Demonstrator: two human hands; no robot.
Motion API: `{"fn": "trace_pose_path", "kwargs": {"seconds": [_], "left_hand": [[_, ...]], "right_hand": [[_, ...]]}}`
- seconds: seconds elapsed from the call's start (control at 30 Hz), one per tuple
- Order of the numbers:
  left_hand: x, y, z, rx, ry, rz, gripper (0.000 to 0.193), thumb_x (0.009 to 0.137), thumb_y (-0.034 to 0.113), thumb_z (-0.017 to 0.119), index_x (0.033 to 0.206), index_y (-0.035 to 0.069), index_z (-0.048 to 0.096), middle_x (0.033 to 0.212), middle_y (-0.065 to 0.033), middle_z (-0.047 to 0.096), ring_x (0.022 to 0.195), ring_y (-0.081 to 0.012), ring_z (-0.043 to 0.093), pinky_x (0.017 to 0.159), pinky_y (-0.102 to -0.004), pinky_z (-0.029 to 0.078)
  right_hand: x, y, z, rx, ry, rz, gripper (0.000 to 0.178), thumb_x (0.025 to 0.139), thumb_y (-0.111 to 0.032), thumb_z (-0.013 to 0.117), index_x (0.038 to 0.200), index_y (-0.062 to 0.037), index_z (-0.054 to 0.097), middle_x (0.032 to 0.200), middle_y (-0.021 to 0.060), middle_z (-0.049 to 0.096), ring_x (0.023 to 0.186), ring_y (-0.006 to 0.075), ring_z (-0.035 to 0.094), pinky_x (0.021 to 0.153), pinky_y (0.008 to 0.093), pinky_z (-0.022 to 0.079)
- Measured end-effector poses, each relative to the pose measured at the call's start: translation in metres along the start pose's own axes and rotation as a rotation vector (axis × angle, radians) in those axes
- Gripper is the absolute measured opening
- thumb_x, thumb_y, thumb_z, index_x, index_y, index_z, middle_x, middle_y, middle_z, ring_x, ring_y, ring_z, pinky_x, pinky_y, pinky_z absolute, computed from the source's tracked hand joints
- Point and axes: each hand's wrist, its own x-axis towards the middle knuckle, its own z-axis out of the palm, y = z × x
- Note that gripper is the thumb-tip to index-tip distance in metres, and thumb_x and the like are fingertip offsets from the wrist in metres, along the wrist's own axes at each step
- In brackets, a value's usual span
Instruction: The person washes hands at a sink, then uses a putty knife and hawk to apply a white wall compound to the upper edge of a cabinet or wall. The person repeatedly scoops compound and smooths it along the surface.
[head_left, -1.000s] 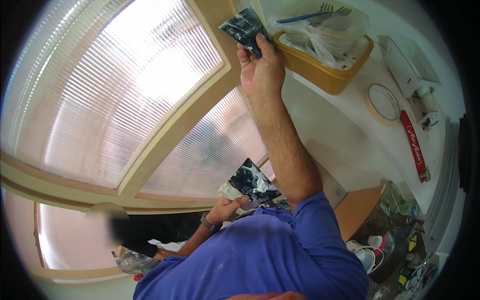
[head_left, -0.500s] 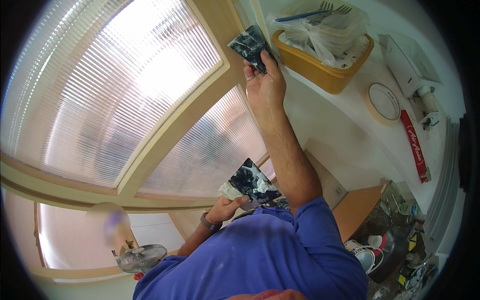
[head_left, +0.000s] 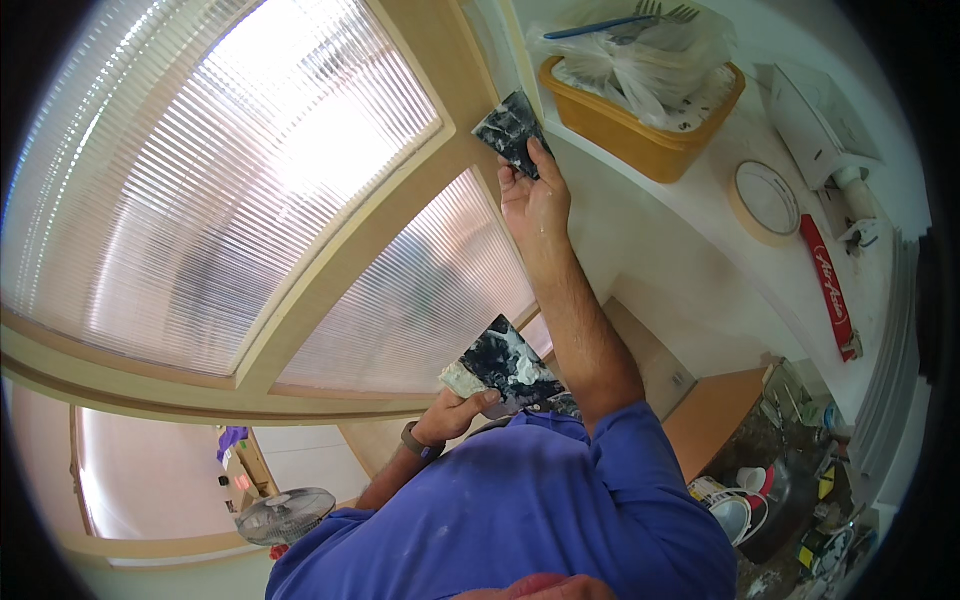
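My right hand (head_left: 537, 200) reaches up along the wooden frame (head_left: 425, 165) and grips a flat dark putty spreader (head_left: 510, 132) smeared with white. The spreader's face is against or very close to the frame, beside the wall edge; contact is hard to tell. Low in front of my body, my left hand (head_left: 452, 415) pinches a second flat dark putty spreader (head_left: 505, 365) by its pale, crusted edge. A thick white lump of putty (head_left: 522, 370) sits on that one. Ribbed translucent panes (head_left: 400, 285) fill the frame on the left.
A shelf (head_left: 715, 220) on the right carries a yellow tub (head_left: 640, 130) with a plastic bag and forks, a tape roll (head_left: 768, 203) and a red strip (head_left: 828, 285). A fan (head_left: 285, 517) stands at lower left. Buckets (head_left: 733, 515) and clutter lie at lower right.
My right hand and its spreader have come down the frame, a little toward me. The left hand with its loaded spreader has stayed almost still.
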Motion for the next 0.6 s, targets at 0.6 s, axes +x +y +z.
{"fn": "trace_pose_path", "kwargs": {"seconds": [0.6], "left_hand": [[0.01, 0.022, -0.008, -0.523, 0.223, 0.197, 0.043, 0.086, 0.0, 0.049, 0.128, 0.003, 0.039, 0.117, -0.008, 0.054, 0.109, -0.0205, 0.053, 0.09, -0.0363, 0.046]], "right_hand": [[-0.161, -0.116, -0.005, -1.802, -0.575, -0.433, 0.02, 0.075, 0.003, 0.063, 0.094, -0.0023, 0.065, 0.09, 0.0077, 0.062, 0.08, 0.0216, 0.058, 0.071, 0.0316, 0.048]]}}
